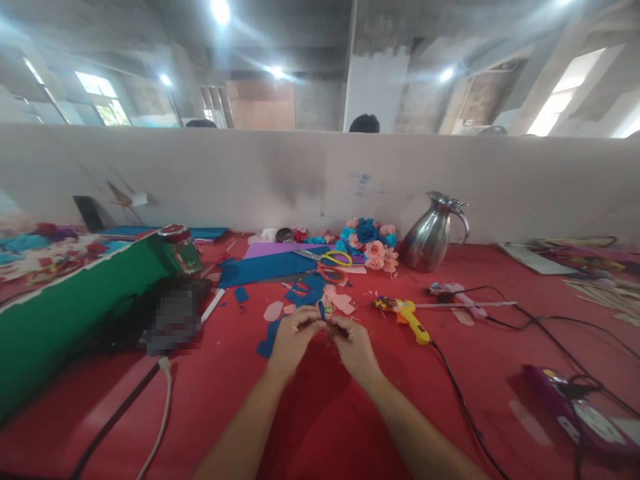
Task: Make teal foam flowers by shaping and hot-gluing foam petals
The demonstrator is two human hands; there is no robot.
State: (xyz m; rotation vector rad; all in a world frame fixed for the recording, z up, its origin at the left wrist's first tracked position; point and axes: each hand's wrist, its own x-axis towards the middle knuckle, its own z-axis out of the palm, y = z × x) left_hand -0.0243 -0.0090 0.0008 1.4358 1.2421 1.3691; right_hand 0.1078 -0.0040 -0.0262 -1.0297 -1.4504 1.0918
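Observation:
My left hand (293, 337) and my right hand (353, 343) meet over the red table (300, 413), fingers pinched together on a small blue paper piece (321, 310) between them. Blue and pink paper scraps (310, 297) lie just beyond my fingers. A yellow glue gun (407, 313) rests to the right of my right hand, its black cord trailing toward me. Scissors with yellow handles (327, 257) lie on blue and purple sheets (270, 263) farther back.
A cluster of pink and blue paper flowers (373, 243) sits beside a steel jug (433, 233) at the back wall. A green roll (65, 313) and a dark object lie left. A purple device (575, 407) with cables sits right. Heads of other people show behind the partition.

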